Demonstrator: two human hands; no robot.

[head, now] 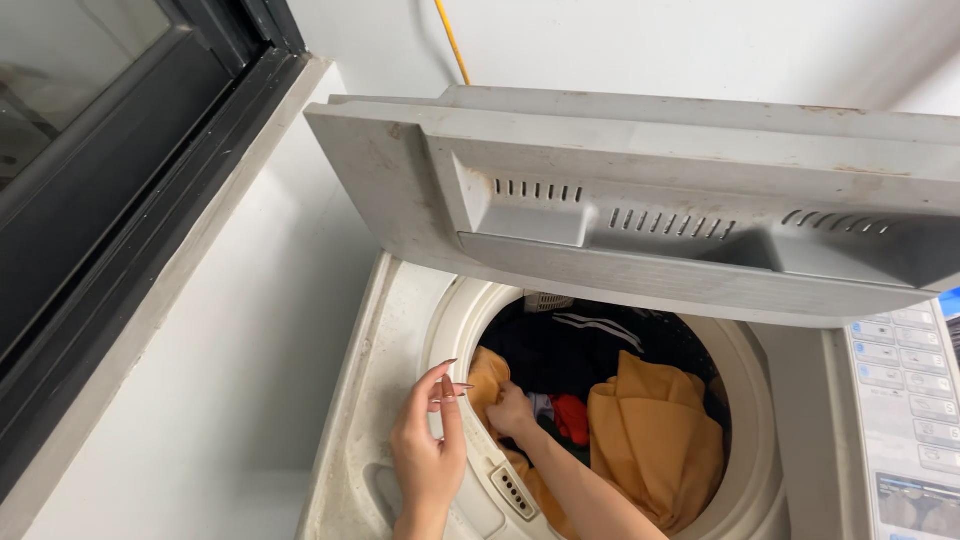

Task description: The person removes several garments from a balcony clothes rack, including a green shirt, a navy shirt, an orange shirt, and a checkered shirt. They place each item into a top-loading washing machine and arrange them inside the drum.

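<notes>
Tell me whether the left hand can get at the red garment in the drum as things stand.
Probably yes. The left hand hovers open over the washer's rim, the lid is raised, and the red garment lies exposed near the top, though the right hand sits just beside it.

The raised lid (pixel 640 190) hides the drum's back; the control panel (pixel 905 400) (right edge) is cut off.

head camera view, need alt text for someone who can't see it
A person's right hand reaches into the drum of a top-loading washing machine, closed on mustard-yellow clothing among dark and red garments. The left hand hovers open over the machine's rim, under the raised grey lid.
</notes>
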